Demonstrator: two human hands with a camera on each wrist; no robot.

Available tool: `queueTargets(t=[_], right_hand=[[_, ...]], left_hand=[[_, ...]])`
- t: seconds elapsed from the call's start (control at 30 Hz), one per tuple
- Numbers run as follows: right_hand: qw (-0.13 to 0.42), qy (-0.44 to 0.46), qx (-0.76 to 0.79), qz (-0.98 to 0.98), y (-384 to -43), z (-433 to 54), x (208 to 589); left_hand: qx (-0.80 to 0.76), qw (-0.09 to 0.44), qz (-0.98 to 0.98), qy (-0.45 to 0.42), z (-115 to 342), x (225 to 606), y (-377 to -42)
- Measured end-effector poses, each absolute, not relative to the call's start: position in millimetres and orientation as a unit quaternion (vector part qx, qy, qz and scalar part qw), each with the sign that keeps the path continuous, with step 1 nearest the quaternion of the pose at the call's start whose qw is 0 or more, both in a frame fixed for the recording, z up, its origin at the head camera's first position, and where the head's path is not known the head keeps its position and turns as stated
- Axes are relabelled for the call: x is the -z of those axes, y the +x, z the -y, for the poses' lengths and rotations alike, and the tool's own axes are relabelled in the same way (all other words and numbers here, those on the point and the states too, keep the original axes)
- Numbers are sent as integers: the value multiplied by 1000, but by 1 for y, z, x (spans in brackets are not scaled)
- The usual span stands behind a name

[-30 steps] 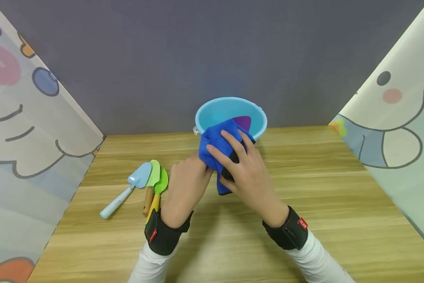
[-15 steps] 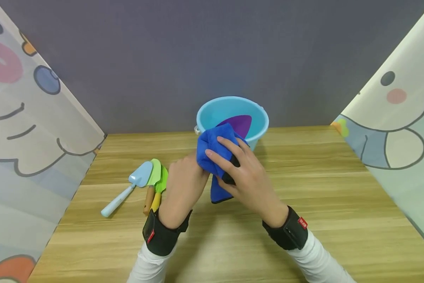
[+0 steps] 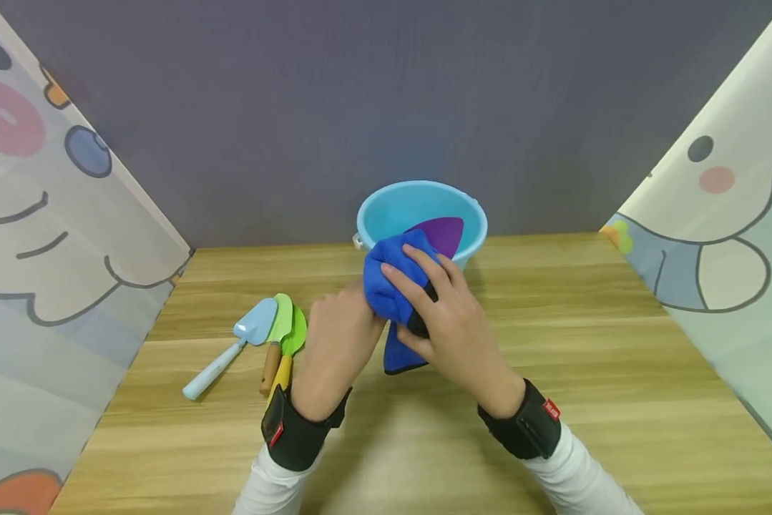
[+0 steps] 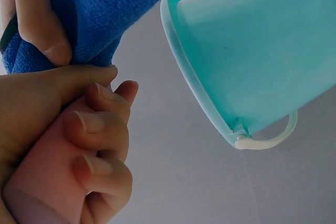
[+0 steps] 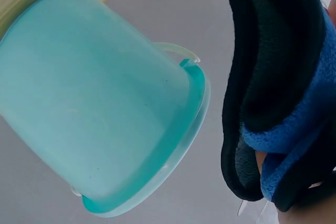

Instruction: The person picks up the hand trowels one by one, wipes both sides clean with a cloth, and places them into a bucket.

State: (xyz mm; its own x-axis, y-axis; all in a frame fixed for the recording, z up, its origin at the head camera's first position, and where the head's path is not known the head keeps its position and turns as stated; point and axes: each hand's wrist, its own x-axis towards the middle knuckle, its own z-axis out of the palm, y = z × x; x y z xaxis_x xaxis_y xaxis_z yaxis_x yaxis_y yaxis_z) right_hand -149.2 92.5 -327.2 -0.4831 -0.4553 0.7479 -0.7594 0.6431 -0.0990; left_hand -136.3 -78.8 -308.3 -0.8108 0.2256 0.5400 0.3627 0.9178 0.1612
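Observation:
My left hand (image 3: pixel 342 332) curls around a pink handle (image 4: pixel 50 171), seen in the left wrist view; whatever it joins is hidden under the blue towel. With fingers spread over the top and thumb beneath, my right hand (image 3: pixel 453 329) holds that black-edged blue towel (image 3: pixel 388 279) bunched around the upper end. One towel corner hangs down between the hands. Just behind stands a light blue bucket (image 3: pixel 386 204), and within its rim shows a smooth purple blade-like piece (image 3: pixel 446 234), partly covered by the towel in the head view.
Left of my left arm lie a light blue trowel (image 3: pixel 255 322), a pale green tool with a brown handle (image 3: pixel 271 365) and a brighter green tool with a yellow handle (image 3: pixel 282 372). A grey panel (image 3: pixel 295 129) rises behind the wooden table (image 3: pixel 585 357).
The towel bunch has drawn slightly back from the bucket, uncovering more of the purple piece. Its hanging corner has shifted a little left and toward me. Both hands keep their hold.

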Motion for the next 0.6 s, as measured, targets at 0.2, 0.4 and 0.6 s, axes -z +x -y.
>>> queueTargets(t=[0.2,0.4,0.6], right_hand=[[362,352,-201,840,-152,-96,328],[373,344,-191,840,-156,-100,328],[380,337,-185,841,-158,-104,328]], left_hand=[[135,265,941,-160,77,308,-136],[138,256,943,-161,75,307,-135],[142,263,940,-166,74,306,-135]])
